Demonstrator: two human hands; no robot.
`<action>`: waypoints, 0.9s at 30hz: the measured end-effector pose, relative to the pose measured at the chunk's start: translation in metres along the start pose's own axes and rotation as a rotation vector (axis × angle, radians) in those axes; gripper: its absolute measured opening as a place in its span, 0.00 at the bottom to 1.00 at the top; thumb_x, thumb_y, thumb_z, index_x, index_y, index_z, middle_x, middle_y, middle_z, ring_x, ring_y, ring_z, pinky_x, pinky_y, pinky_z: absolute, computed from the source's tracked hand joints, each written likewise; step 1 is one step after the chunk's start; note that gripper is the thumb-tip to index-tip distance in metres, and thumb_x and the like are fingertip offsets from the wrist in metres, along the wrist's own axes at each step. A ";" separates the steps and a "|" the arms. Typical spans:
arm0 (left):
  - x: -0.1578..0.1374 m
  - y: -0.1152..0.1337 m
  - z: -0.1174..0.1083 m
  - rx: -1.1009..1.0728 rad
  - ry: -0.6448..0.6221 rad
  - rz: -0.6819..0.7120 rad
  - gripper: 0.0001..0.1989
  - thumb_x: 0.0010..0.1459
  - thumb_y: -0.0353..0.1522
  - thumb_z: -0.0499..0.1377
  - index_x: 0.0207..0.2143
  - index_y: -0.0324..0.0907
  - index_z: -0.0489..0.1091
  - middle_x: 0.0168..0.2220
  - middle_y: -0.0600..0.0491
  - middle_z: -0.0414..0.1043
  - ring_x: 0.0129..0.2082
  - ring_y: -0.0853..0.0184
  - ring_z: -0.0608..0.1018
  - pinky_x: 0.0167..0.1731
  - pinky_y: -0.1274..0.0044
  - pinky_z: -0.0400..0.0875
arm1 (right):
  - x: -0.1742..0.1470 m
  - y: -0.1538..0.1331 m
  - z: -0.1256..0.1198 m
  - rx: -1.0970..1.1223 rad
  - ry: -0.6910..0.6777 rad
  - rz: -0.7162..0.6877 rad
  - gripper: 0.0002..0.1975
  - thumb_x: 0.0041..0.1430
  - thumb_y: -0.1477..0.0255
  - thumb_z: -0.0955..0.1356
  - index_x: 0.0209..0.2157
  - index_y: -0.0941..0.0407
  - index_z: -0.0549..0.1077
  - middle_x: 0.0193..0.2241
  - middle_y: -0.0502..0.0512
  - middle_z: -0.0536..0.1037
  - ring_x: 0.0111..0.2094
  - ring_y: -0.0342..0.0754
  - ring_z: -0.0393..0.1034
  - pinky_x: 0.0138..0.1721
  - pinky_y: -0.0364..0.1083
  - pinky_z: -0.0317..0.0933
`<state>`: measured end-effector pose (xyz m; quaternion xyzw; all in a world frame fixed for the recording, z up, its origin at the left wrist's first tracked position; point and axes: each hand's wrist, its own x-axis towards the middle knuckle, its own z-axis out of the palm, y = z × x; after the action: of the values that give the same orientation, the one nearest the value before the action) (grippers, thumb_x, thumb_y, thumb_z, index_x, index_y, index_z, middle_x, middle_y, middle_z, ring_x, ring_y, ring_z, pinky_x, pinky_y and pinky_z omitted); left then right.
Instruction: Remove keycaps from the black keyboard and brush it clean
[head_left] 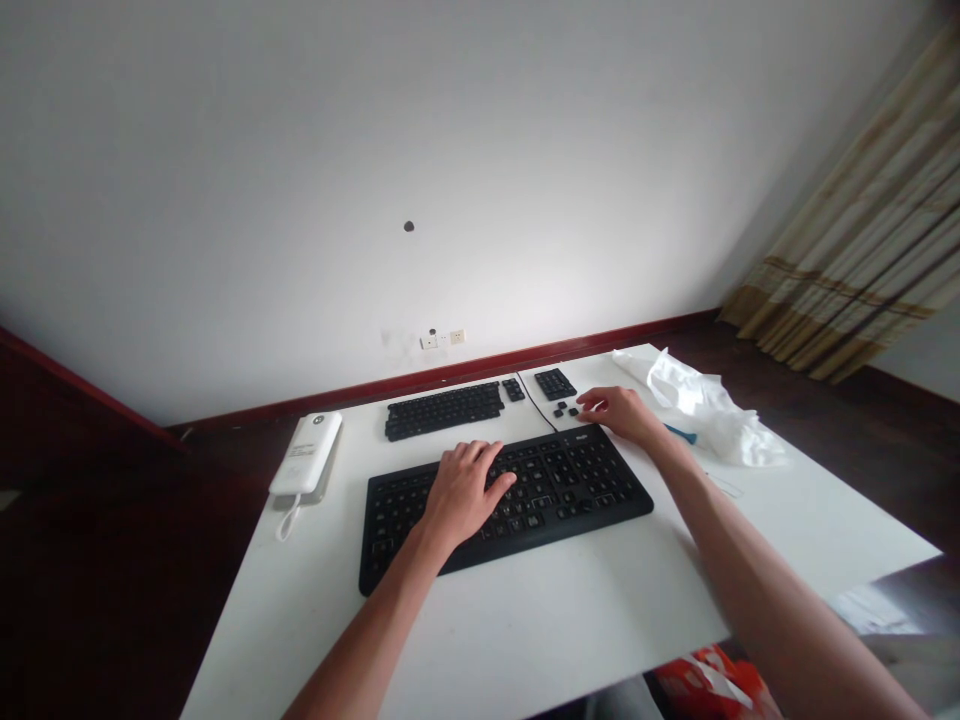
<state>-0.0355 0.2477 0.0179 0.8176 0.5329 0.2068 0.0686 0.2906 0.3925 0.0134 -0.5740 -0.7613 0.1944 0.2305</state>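
A black keyboard base (pixel 450 566) with its keycaps removed lies across the white table. My left hand (pixel 465 490) rests on its middle, fingers and thumb apart, holding nothing and covering part of the key sockets. Beyond the keyboard's right end, my right hand (pixel 609 410) reaches to a few small loose keycaps (pixel 559 410). Its thumb and forefinger are slightly apart beside the nearest cap. Behind the base, a large block of black keycaps (pixel 444 410) is laid out in rows. Right of it sit a small keycap group (pixel 514 389) and a number-pad group (pixel 555 384).
A white power bank (pixel 306 455) with a strap lies at the table's left edge. A crumpled white plastic bag (pixel 701 405) and a blue item (pixel 681 433) lie at the right. The keyboard cable (pixel 537 407) runs toward the wall. Something red (pixel 709 685) shows below the front edge.
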 end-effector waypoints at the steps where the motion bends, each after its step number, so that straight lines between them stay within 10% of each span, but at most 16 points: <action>1: 0.000 0.000 0.000 0.000 -0.002 0.000 0.25 0.72 0.47 0.49 0.63 0.47 0.66 0.57 0.47 0.74 0.55 0.56 0.74 0.55 0.61 0.70 | -0.001 0.000 0.000 -0.011 0.005 0.013 0.09 0.54 0.67 0.75 0.38 0.53 0.85 0.32 0.55 0.86 0.35 0.55 0.81 0.42 0.50 0.71; 27: 0.000 -0.001 0.003 0.005 -0.005 -0.005 0.25 0.72 0.47 0.49 0.64 0.45 0.66 0.57 0.48 0.73 0.55 0.56 0.73 0.55 0.61 0.69 | -0.010 -0.034 0.005 -0.075 0.025 0.175 0.09 0.56 0.64 0.74 0.34 0.53 0.87 0.29 0.55 0.85 0.34 0.55 0.80 0.35 0.46 0.65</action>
<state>-0.0352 0.2484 0.0149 0.8169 0.5353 0.2035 0.0684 0.2631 0.3737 0.0274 -0.6490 -0.7120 0.1780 0.2004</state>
